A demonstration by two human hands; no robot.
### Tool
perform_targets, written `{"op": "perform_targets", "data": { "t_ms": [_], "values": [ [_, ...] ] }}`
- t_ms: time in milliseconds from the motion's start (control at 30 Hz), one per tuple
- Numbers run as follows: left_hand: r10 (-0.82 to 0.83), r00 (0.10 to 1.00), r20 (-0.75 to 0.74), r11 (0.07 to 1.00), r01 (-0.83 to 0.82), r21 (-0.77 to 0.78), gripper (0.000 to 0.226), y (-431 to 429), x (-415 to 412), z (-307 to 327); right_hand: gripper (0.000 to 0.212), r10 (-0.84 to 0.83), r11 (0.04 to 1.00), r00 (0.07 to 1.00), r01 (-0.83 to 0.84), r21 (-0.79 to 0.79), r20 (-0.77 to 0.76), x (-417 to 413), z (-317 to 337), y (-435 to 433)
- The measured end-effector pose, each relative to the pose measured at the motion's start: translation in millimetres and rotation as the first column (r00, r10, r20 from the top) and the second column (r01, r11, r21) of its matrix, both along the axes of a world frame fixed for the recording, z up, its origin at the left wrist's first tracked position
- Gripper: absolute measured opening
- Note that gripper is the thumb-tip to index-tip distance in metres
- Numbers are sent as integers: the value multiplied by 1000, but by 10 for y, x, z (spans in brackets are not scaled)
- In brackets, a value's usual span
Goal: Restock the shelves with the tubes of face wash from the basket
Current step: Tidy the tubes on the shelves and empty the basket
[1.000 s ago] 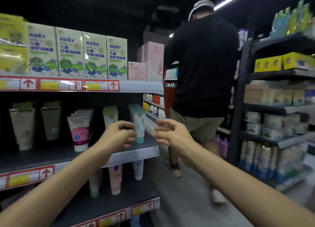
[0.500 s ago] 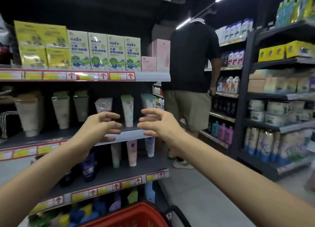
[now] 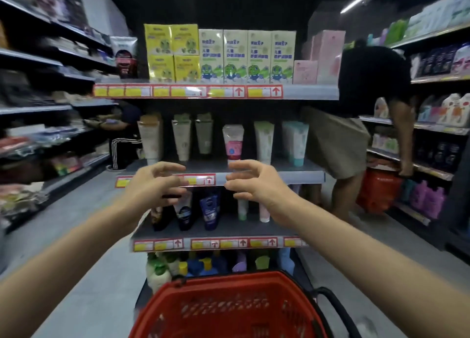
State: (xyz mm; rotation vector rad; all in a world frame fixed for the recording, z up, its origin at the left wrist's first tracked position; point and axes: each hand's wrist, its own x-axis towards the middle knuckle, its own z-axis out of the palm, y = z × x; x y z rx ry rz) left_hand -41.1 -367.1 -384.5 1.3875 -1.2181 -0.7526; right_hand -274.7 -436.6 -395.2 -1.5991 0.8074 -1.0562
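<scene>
White tube (image 3: 150, 140): stands on the shelf (image 3: 305, 176), up behind the left hand (image 3: 155, 185).
Left hand: fingers loose and spread, holds nothing.
Basket (image 3: 229, 309): red, low between the hands.
Pink tube (image 3: 232, 144): on the shelf, above the gap between the hands.
Right hand (image 3: 256, 182): loose and spread, holds nothing.

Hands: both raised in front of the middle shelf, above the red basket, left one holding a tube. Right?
Not quite: head view shows the left hand empty, fingers loosely curled. Right hand, middle shelf and red basket are as stated.
</scene>
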Motion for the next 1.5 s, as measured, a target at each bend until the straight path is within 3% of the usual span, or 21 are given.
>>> {"op": "perform_targets", "data": {
  "t_ms": [400, 767, 933, 1233, 1333, 1500],
  "values": [
    [167, 986, 28, 975, -169, 144, 18, -1, 701, -685, 45, 95, 993, 990, -87, 79, -101, 905, -667, -193],
    [268, 962, -56, 939, -247, 241, 21, -654, 1439, -1635, 46, 20, 985, 988, 7, 174, -156, 1994, -1709, -603],
    [300, 952, -62, 935, -280, 218, 23, -1028, 1786, -1901, 41, -91, 988, 974, 114, 101, -209, 2419, -2103, -855],
    [278, 960, 16, 950, -278, 142, 22, -1652, 2252, -2171, 58, -294, 942, 876, 197, -272, -382, 2975, -2487, -1195],
    [253, 967, 20, 961, -254, 110, 17, -1852, 2353, -2205, 64, -337, 927, 850, 225, -300, -405, 3109, -2563, -1264],
    [261, 961, -97, 964, -255, 71, 21, -2217, 2487, -2278, 69, -384, 920, 825, 300, -254, -416, 3343, -2641, -1460]
  ]
}}
